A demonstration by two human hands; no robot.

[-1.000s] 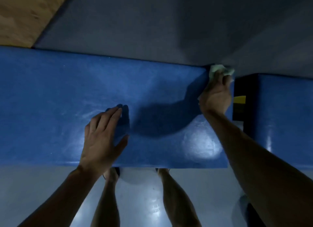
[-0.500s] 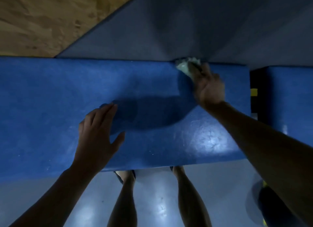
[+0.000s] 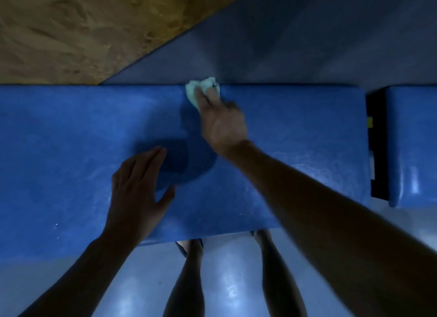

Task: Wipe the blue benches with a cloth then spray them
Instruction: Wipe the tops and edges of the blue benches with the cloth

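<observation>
A long blue padded bench (image 3: 295,132) runs across the view from left to right. At its far edge lies a crumpled pale green cloth (image 3: 197,90), pressed onto the bench under the straight fingers of my right hand (image 3: 221,120). My left hand (image 3: 139,189) rests flat on the bench top nearer to me, fingers spread and holding nothing. A second blue bench (image 3: 412,146) begins at the right, across a narrow dark gap (image 3: 377,151). No spray bottle is in view.
A grey wall panel (image 3: 283,38) rises behind the benches, with a plywood panel (image 3: 71,33) at the upper left. My bare legs (image 3: 189,276) stand on the shiny grey floor (image 3: 236,288) against the bench's near edge. A small yellow mark (image 3: 369,122) shows inside the gap.
My right hand has slid the cloth leftward along the bench's far edge, away from the right end. My left hand stays flat on the bench top.
</observation>
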